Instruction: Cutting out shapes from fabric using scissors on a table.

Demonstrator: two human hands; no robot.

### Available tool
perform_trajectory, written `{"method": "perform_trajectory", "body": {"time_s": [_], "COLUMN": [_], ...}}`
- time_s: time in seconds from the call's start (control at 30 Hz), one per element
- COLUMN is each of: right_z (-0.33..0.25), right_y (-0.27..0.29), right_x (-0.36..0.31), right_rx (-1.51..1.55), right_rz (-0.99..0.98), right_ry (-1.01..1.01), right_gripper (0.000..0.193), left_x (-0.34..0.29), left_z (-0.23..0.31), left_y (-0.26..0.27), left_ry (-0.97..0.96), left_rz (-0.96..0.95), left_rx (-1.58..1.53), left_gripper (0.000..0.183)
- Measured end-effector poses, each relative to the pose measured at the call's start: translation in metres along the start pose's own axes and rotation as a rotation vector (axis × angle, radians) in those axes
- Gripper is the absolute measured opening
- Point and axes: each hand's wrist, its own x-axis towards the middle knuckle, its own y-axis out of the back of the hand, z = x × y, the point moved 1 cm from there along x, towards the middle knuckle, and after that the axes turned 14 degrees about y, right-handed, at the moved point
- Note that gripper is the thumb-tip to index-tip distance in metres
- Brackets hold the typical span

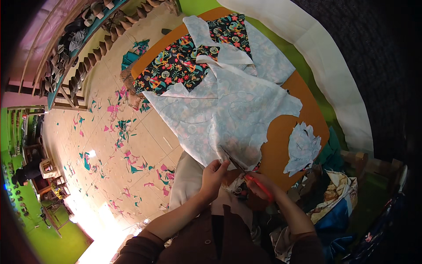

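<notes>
A large floral fabric lies over the tabletop, mostly pale side up, with faint curved lines drawn on it. Its dark printed side shows at the far end. At the near edge my left hand pinches the cloth between thumb and fingers. My right hand is closed round the red handles of a pair of scissors. The blades point up and left, at the cloth's near edge just right of my left hand. Part of the grip is hidden by my fingers.
A stack of cut pale pieces sits on the right of the brown table. Pink and green scraps litter the tiled floor at left. Shelves with shoe forms stand far left. Bundled cloth lies right of my arm.
</notes>
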Motion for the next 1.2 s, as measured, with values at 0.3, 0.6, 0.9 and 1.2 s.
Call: {"method": "perform_trajectory", "body": {"time_s": [0.3,0.6,0.9,1.2], "right_z": [-0.012,-0.009,0.001,0.010], "right_y": [-0.003,-0.009,-0.021,-0.023], "right_x": [0.004,0.003,-0.007,-0.010], "right_rx": [-0.055,0.192,0.228,0.075], "right_rz": [-0.005,0.092,0.115,0.123], "right_ry": [0.043,-0.111,0.069,0.110], "right_gripper": [0.027,0.022,0.032,0.042], "left_x": [-0.004,0.007,0.003,0.000], "left_z": [0.001,-0.005,0.005,0.022], "left_y": [0.006,0.013,0.007,-0.003], "left_ry": [-0.059,0.103,0.150,0.177], "left_rz": [-0.053,-0.215,-0.313,-0.328], "left_rx": [0.272,-0.593,-0.799,-0.539], "left_gripper": [0.027,0.017,0.028,0.036]}}
